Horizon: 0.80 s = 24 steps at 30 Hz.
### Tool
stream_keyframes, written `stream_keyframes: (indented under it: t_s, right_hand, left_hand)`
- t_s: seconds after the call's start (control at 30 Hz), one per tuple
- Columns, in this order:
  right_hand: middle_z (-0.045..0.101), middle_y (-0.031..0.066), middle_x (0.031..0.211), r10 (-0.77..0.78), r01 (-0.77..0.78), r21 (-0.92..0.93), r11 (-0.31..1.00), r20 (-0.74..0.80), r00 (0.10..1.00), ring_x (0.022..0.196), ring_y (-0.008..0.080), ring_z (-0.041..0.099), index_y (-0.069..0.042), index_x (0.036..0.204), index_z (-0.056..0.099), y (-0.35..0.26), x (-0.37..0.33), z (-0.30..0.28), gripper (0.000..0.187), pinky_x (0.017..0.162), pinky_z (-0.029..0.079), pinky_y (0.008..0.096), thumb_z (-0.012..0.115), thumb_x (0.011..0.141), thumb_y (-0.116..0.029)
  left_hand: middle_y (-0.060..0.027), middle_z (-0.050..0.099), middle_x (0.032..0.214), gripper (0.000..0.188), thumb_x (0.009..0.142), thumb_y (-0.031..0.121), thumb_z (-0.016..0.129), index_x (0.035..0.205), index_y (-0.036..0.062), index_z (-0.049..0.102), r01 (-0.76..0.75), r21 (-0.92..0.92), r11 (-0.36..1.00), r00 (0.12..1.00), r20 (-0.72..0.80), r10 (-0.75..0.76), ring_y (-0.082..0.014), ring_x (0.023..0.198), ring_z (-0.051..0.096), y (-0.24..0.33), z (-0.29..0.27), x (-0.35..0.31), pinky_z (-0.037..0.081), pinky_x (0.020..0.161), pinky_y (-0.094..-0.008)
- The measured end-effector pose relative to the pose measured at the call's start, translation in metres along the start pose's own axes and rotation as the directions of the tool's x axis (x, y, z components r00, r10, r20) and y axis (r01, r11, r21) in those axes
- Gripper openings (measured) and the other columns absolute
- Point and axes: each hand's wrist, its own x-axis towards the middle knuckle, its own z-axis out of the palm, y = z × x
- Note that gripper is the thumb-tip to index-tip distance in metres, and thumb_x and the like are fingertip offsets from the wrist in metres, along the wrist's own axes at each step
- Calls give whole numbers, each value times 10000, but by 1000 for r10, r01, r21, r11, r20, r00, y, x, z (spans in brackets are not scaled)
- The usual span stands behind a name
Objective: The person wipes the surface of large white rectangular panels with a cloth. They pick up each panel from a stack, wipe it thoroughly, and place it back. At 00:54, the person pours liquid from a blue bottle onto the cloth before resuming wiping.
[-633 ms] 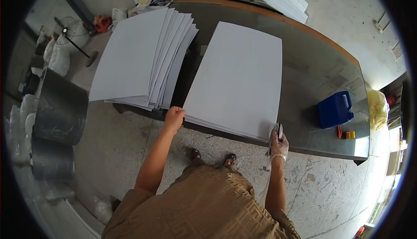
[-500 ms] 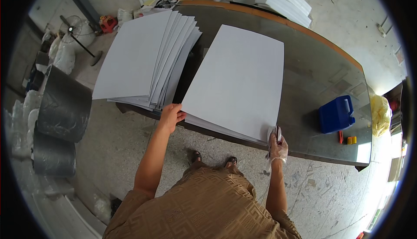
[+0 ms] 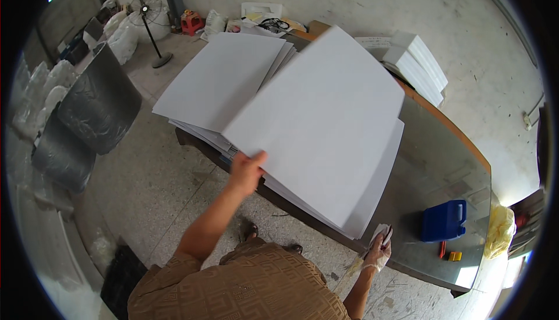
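My left hand is closed on the near left edge of a large white sheet, which is raised and tilted to the left. Beneath it lies a pile of like white sheets, showing along the right and near edges. The lifted sheet partly covers a second, fanned stack of white sheets on the left. My right hand, in a clear plastic glove, grips a crumpled whitish cloth just off the pile's near right corner, at the table's front edge.
The dark glossy table has a wooden far edge. On its right stand a blue jug and small red and yellow items. White foam blocks lean behind it. Grey rolls and a standing fan are at left.
My left hand has lifted the top sheet and swung it left over the other stack. My right hand has moved off the pile's corner with the cloth. The view has also shifted.
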Motion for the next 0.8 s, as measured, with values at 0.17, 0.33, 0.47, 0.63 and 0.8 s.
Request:
stream_keyframes:
  t_s: [0.17, 0.33, 0.47, 0.63, 0.8]
  right_hand:
    - [560, -85, 758, -53, 54, 27, 998, -38, 998, 653, 34, 464, -58, 1094, 669, -13, -13, 6, 453, 562, 356, 220, 722, 900, -464]
    - [610, -70, 808, -72, 73, -39, 997, 15, 997, 685, 43, 511, -41, 1161, 667, -9, -15, 26, 437, 604, 413, 215, 739, 902, -386]
    - [658, -20, 869, -103, 114, -131, 985, 89, 991, 750, 63, 561, -14, 1178, 680, -39, -24, 55, 371, 653, 469, 235, 739, 882, -229]
    - [632, 68, 800, -337, 391, -404, 827, 201, 920, 642, 135, 574, -5, 1066, 714, -80, -29, 89, 359, 566, 463, 297, 786, 775, -203]
    - [622, 115, 789, -458, 601, -434, 671, 395, 796, 621, 224, 600, -40, 1052, 725, -105, -32, 145, 387, 563, 490, 346, 822, 757, -271]
  left_hand:
    - [-158, 624, 1214, 367, 928, 57, 626, 1272, -35, 537, -253, 34, 967, 952, -166, 256, -274, 1092, 650, 115, -127, 46, 600, 888, -457]
    - [-135, 634, 1180, 343, 925, 45, 637, 1246, -32, 543, -255, 115, 960, 927, -253, 276, -259, 1035, 659, 166, -267, 114, 600, 874, -439]
    - [-123, 646, 1114, 332, 914, 100, 678, 1201, -19, 563, -111, 191, 975, 913, -368, 176, -244, 989, 663, 172, -311, 152, 604, 833, -405]
    - [-124, 669, 982, 321, 921, 226, 705, 1135, 9, 605, 189, 366, 911, 858, -513, 29, -235, 828, 685, 171, -303, 161, 607, 649, -399]
    - [-98, 630, 837, 359, 976, 351, 642, 1049, 1, 624, 414, 871, 266, 810, -485, 330, -192, 700, 637, 163, -301, 135, 495, 527, -358]
